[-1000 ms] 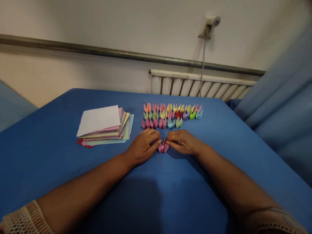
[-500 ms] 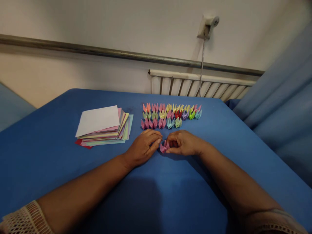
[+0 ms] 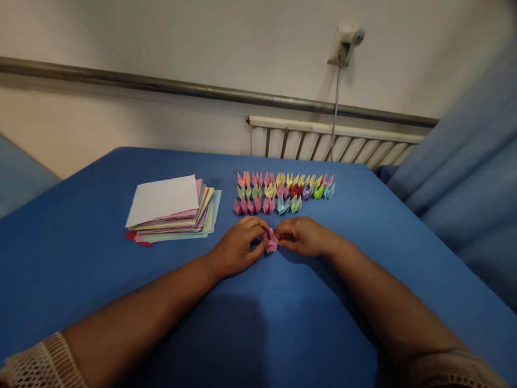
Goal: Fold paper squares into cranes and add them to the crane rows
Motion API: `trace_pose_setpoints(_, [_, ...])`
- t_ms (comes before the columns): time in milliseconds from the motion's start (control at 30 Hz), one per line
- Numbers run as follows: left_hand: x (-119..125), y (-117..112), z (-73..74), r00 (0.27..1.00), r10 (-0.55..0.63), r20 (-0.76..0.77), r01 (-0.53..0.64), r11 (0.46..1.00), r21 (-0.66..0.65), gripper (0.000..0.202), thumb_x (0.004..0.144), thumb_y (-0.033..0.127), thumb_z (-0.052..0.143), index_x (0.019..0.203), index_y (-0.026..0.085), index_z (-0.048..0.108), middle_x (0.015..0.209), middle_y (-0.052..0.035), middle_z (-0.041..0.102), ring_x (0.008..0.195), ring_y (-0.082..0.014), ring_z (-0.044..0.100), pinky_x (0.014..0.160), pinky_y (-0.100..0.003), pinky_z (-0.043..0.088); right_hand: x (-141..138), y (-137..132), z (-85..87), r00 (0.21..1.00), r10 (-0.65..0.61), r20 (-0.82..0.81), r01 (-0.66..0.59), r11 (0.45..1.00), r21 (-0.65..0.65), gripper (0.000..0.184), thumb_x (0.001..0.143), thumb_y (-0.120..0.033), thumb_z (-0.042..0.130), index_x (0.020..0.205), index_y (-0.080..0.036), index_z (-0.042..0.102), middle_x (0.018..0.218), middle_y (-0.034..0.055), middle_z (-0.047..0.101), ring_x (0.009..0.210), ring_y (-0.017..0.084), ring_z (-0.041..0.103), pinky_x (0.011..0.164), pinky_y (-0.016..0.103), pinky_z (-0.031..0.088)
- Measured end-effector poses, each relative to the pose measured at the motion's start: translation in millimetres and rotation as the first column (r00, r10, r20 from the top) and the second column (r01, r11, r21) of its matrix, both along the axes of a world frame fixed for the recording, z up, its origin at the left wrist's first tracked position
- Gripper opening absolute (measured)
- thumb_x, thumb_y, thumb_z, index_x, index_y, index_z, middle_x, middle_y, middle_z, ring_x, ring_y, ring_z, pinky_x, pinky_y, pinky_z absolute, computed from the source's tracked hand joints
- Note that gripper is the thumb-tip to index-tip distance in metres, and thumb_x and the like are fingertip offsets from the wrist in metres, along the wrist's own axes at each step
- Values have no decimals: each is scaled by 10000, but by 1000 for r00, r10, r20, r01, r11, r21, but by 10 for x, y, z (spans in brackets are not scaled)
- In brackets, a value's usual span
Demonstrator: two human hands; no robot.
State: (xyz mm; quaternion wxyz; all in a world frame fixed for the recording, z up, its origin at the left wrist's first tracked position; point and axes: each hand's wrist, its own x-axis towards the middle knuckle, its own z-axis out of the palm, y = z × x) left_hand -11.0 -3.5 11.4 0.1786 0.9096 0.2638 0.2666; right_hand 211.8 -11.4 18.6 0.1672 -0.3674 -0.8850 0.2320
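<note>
A small pink folded paper piece (image 3: 271, 242) stands on the blue table (image 3: 283, 323) between my two hands. My left hand (image 3: 238, 245) pinches its left side with closed fingertips. My right hand (image 3: 301, 236) pinches its right side the same way. Just beyond my hands lie three rows of several small folded paper pieces (image 3: 285, 191) in pink, yellow, green, red and blue. A stack of coloured paper sheets (image 3: 172, 207) with a white sheet on top lies to the left of them.
A white radiator (image 3: 331, 141) runs along the wall behind the table, with a cord (image 3: 335, 102) hanging from a wall fitting (image 3: 345, 40). Blue fabric (image 3: 468, 161) stands at the right edge. A metal rail (image 3: 161, 86) crosses the wall.
The pink piece was spread into two wings a second ago; both hands have pressed it together into a narrower shape. The hands have moved slightly closer to each other.
</note>
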Motion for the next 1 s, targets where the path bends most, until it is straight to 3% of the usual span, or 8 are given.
trace_pose_setpoints(100, [-5, 5, -3, 999, 38, 8, -38, 998, 44, 40, 825, 160, 556, 825, 193, 577, 1022, -46, 627, 1021, -202, 553, 954, -404, 427, -18, -1, -32, 999, -22, -29, 21, 1000, -2, 72, 807, -125, 602, 853, -178, 615, 709, -29, 603, 616, 89, 509, 593, 210, 344])
trace_pose_setpoints(267, [-3, -10, 35, 998, 51, -24, -50, 997, 63, 33, 821, 161, 558, 824, 191, 573, 1028, -49, 621, 1025, -204, 546, 948, -405, 437, -64, 1, -71, 990, -30, -141, 25, 999, -33, 119, 844, -248, 622, 938, -180, 595, 733, -24, 595, 636, 97, 523, 599, 212, 367])
trace_pose_setpoints(333, [-4, -11, 39, 999, 48, -25, -46, 997, 65, 17, 821, 177, 565, 813, 191, 570, 1038, -50, 621, 1029, -205, 545, 952, -408, 436, -71, 12, -96, 988, -8, -152, 11, 1000, 18, 40, 865, -203, 570, 870, -177, 600, 743, -15, 591, 658, 97, 525, 620, 213, 371])
trace_pose_setpoints(433, [-10, 1, 31, 997, 77, -32, -75, 995, 69, 14, 806, 177, 561, 806, 190, 565, 1033, -56, 621, 1028, -217, 549, 951, -425, 438, -49, 40, -146, 995, -42, -94, 46, 998, 47, 66, 831, -137, 558, 785, -172, 589, 710, -19, 578, 636, 92, 507, 608, 212, 356])
trace_pose_setpoints(600, [-19, 22, 21, 992, 104, -75, -100, 993, 57, 45, 790, 181, 549, 830, 188, 567, 1030, -67, 620, 1030, -234, 547, 941, -440, 442, -12, 64, -183, 995, -89, -38, 89, 996, -5, 64, 800, -124, 561, 766, -174, 583, 685, -29, 586, 599, 85, 490, 578, 208, 330])
trace_pose_setpoints(1000, [8, -20, 80, 993, 102, -59, -103, 995, -11, 75, 784, 238, 577, 834, 190, 550, 1061, -74, 606, 1036, -236, 548, 966, -427, 429, -32, 43, -176, 985, -119, -128, 100, 984, -144, 70, 789, -182, 635, 843, -186, 591, 677, -41, 569, 597, 91, 495, 570, 216, 362])
